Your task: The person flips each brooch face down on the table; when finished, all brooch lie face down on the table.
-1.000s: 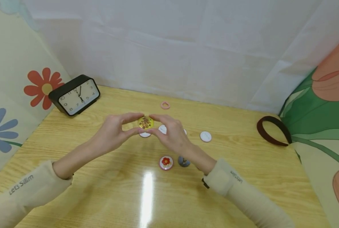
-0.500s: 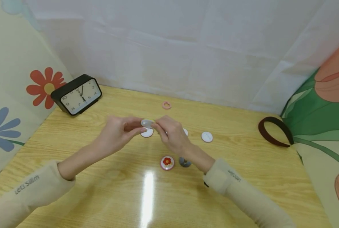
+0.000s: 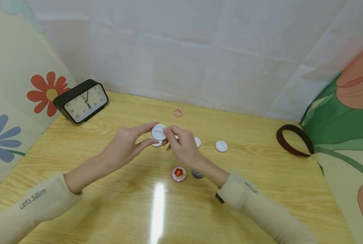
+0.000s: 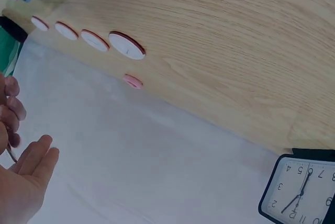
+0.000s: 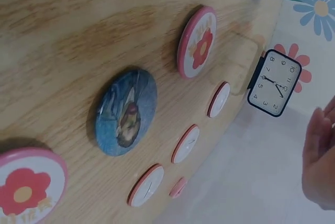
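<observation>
A round pin badge (image 3: 158, 131) is held up over the table, its white back facing the head camera. My left hand (image 3: 121, 147) pinches its left side between thumb and fingers. At the right edge, my right hand (image 3: 186, 145) has curled fingers and thumb on the badge, covering part of the back. White-backed badges lie face down in a row behind the hands, including one badge (image 3: 221, 146) at the right. Nearer is a badge with a red flower (image 3: 179, 174). A blue picture badge (image 5: 126, 113) lies between two flower badges in the right wrist view.
A black alarm clock (image 3: 85, 101) stands at the back left of the wooden table (image 3: 108, 210). A small pink ring (image 3: 177, 112) lies near the white cloth backdrop (image 3: 181, 61). The dark headband (image 3: 294, 140) is at the right edge.
The held badge has turned over from its yellow patterned front to its white back. The right hand has shifted its fingers to the badge's right edge; the left still holds the left side.
</observation>
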`<action>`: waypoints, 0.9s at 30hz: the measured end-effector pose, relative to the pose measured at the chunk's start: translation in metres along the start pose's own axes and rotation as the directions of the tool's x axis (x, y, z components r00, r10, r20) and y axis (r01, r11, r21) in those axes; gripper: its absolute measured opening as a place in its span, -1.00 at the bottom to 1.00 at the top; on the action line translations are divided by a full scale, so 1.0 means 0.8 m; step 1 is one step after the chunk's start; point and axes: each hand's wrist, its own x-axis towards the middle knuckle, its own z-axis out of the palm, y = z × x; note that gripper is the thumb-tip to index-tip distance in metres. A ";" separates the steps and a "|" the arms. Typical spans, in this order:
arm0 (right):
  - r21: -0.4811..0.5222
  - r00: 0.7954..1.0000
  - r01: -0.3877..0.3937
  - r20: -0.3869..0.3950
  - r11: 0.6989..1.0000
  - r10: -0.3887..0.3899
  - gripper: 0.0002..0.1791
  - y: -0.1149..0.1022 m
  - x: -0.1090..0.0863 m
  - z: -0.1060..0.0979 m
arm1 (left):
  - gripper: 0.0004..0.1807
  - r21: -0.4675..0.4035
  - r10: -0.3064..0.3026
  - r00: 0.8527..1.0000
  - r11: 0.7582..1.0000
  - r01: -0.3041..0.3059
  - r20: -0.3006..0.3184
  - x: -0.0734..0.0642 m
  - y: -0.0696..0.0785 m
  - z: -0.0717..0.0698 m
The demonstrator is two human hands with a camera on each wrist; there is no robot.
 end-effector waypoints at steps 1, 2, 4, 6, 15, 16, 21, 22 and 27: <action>0.007 1.000 0.017 0.000 1.000 -0.017 -0.81 0.001 0.000 -0.001 | -0.48 0.026 0.023 1.000 0.999 -0.023 -0.001 0.000 -0.001 -0.001; 0.006 0.999 0.042 0.002 0.999 -0.042 -0.79 0.001 0.000 -0.002 | -0.48 0.046 0.040 0.999 0.998 -0.040 -0.001 0.000 -0.001 -0.001; -0.012 0.995 0.101 0.011 0.995 -0.101 -0.65 0.004 0.000 -0.004 | -0.48 0.060 0.050 0.999 0.997 -0.050 0.006 -0.001 -0.002 -0.003; -0.055 0.987 0.159 0.037 0.986 -0.157 -0.54 0.006 0.000 -0.006 | -0.48 0.070 0.036 0.999 0.997 -0.037 0.014 -0.003 -0.002 -0.005; -0.334 0.938 0.347 0.151 0.876 -0.313 -0.46 0.012 -0.001 -0.012 | -0.49 0.091 0.032 0.997 0.995 -0.037 0.064 -0.008 -0.005 -0.008; -0.364 0.931 0.363 0.159 0.857 -0.327 -0.45 0.012 -0.001 -0.012 | -0.49 0.089 0.039 0.997 0.995 -0.045 0.067 -0.009 -0.005 -0.008; -0.446 0.912 0.410 0.187 0.796 -0.365 -0.43 0.016 -0.004 -0.010 | -0.49 0.103 0.041 0.995 0.993 -0.050 0.089 -0.013 -0.009 -0.005; -0.452 0.912 0.410 0.197 0.793 -0.360 -0.43 0.017 -0.006 -0.008 | -0.49 0.104 0.029 0.994 0.994 -0.040 0.103 -0.015 -0.009 -0.005; -0.492 0.921 0.380 0.278 0.783 -0.273 -0.47 0.024 -0.019 0.003 | -0.52 0.125 -0.066 0.976 0.991 0.041 0.205 -0.037 -0.011 0.004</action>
